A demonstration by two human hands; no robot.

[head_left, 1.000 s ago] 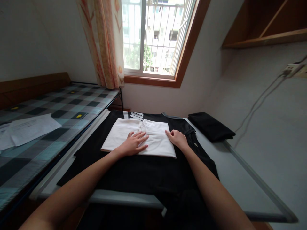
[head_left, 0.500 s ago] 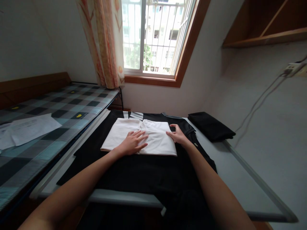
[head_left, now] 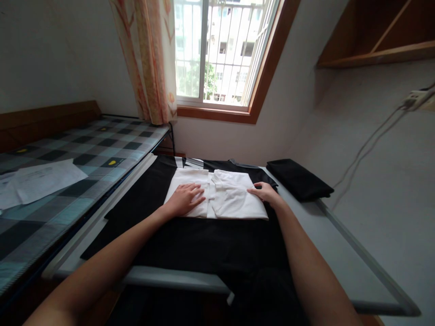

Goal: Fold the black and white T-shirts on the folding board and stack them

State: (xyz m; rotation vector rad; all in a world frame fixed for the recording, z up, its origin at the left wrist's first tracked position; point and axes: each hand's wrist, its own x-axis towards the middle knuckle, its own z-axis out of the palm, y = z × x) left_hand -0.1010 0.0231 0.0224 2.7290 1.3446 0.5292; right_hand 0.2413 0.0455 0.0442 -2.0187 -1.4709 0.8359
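A folded white garment (head_left: 234, 194), perhaps a shirt, lies on a black garment (head_left: 204, 242) spread over the table. Its two folded sides meet near the middle with a narrow strip between them. My left hand (head_left: 185, 198) rests flat on the left side, fingers stretched out and a little apart. At the right edge, my right hand (head_left: 267, 194) pinches the white cloth between thumb and fingers. The part of the cloth under my left palm is hidden.
A folded black cloth (head_left: 299, 179) sits at the table's right side by the wall. To the left is a checked mattress (head_left: 136, 140) with paper sheets (head_left: 50, 179) on it. The white table's edge (head_left: 176, 277) runs in front of me. A window (head_left: 224, 54) is ahead.
The white garment has slid to the right, and the gap between its folded sides has widened. My right hand has moved right with its edge; my left hand has shifted slightly left.
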